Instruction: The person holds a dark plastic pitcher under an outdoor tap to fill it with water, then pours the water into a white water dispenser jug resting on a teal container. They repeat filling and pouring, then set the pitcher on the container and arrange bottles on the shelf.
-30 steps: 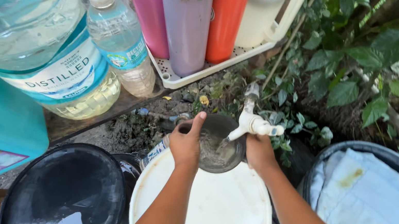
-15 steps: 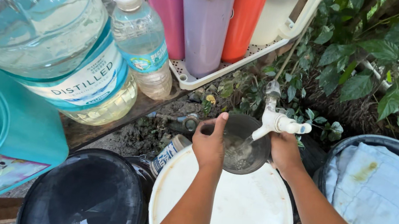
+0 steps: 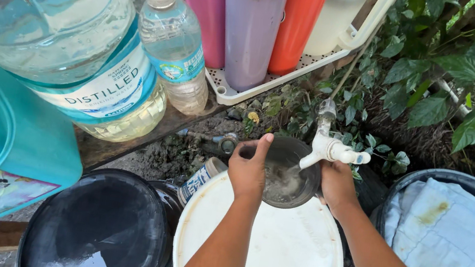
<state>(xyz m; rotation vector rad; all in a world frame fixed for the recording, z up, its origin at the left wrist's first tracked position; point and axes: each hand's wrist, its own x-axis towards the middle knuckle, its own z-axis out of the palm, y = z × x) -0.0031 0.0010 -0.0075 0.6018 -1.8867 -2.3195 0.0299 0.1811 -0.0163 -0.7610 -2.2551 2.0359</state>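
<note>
In the head view, a small dark round bowl (image 3: 286, 174) is held under a white plastic tap (image 3: 330, 145), just beyond the far rim of a white round bucket lid (image 3: 270, 256). The bowl lies between the two hands, its mouth turned upward and water visible inside; being round, it shows no long axis. The left hand (image 3: 248, 169) is curled over the bowl's left rim, thumb raised along the edge and fingers bent inward, so the rim is grasped. The right hand (image 3: 338, 185) is pressed against the bowl's right side beneath the tap's spout; its fingers are hidden behind the bowl, so how far they are closed cannot be told, though the bowl appears supported there. Both hands are equally close to the bowl. To the left, a large clear water jug (image 3: 54, 27) and a small clear plastic bottle (image 3: 174, 44) are seen. A black round tub (image 3: 97, 225) stands near left.
</note>
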